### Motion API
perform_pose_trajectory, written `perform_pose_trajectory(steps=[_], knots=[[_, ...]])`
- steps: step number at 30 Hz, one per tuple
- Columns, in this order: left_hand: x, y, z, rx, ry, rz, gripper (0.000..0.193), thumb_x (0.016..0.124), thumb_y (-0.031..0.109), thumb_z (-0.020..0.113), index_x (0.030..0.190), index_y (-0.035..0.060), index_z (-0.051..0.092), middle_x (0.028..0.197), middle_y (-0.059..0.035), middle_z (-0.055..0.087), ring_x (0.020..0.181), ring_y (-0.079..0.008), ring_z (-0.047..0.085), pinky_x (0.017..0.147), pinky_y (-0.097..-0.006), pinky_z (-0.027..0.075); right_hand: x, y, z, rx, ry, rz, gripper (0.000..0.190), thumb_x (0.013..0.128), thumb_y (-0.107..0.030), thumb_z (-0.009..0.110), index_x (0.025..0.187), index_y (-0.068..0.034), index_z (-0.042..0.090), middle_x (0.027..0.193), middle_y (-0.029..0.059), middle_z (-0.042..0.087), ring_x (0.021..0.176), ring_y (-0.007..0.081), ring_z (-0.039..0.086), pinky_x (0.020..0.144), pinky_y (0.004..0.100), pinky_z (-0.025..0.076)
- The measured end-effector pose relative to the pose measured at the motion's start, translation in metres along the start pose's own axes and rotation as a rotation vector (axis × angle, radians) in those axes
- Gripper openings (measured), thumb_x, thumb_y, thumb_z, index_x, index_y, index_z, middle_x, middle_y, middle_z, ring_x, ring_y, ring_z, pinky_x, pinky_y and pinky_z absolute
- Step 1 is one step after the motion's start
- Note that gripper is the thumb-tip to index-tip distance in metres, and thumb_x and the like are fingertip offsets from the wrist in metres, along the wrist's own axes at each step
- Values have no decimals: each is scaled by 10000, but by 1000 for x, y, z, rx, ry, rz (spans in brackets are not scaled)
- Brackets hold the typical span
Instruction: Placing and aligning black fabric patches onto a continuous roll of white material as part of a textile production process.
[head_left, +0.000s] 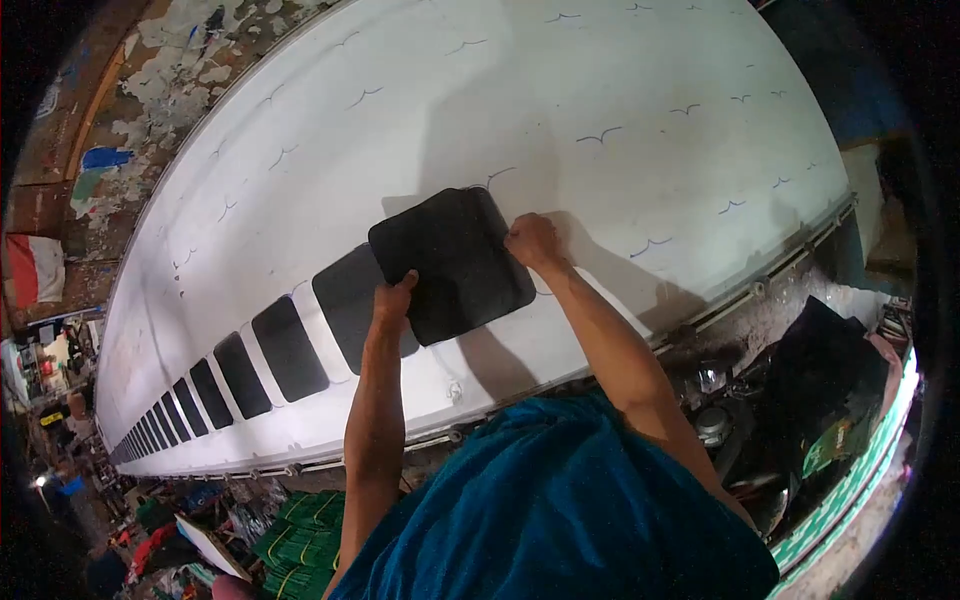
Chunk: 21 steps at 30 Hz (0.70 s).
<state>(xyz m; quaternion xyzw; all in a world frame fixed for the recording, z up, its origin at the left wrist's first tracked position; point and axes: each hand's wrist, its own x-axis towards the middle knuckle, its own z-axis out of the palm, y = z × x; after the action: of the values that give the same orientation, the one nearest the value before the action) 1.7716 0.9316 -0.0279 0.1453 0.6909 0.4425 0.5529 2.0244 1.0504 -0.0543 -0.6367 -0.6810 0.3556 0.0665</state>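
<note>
A black flat sheet with rounded corners (457, 262) is tilted above a long white table (360, 172) and casts a shadow on it. My left hand (395, 301) grips its lower left edge, with the thumb on the top face. My right hand (534, 241) is closed at the sheet's right edge, its fingertips hidden from me. Partly under the held sheet, a similar dark sheet (349, 300) lies on the table. Further left, a row of several matching sheets (291, 349) runs along the near edge, evenly spaced.
Blue curved pen marks (600, 136) dot the white surface. A rail with knobs (757, 287) follows the table's near edge. Bundles of green material (304, 529) sit below at left; a black cloth-like item (817, 367) and clutter lie at right. The floor (161, 105) beyond is paint-stained.
</note>
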Motion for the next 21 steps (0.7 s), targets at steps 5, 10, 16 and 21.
perform_pose_trajectory(steps=[5,10,16,21], knots=[[-4,3,12,27,28,-64,362,860,139,680,1170,-26,595,1087,-123,648,957,-242,623,829,-376,502,-1,9,-4,-54,-30,-69,231,781,-198,614,851,12,681,934,230,666,909,395,640,814,474,513],[6,-4,0,-37,5,-87,364,858,134,683,1167,-36,592,1059,-120,657,952,-247,627,840,-392,502,3,5,1,-41,-31,-46,208,784,-196,633,870,-15,688,938,219,671,917,386,642,819,472,513],[7,-9,0,-16,18,8,372,856,123,684,1179,-33,585,1099,-128,649,967,-265,625,862,-403,495,-2,-1,-7,-31,-87,-50,213,791,-198,630,888,-14,679,972,224,659,958,379,628,830,473,506],[10,-11,2,-52,9,21,395,848,113,687,1202,-21,575,1114,-122,640,984,-263,618,886,-396,484,-3,7,-1,14,40,-103,264,794,-200,622,940,18,650,964,228,652,952,396,623,833,485,497]])
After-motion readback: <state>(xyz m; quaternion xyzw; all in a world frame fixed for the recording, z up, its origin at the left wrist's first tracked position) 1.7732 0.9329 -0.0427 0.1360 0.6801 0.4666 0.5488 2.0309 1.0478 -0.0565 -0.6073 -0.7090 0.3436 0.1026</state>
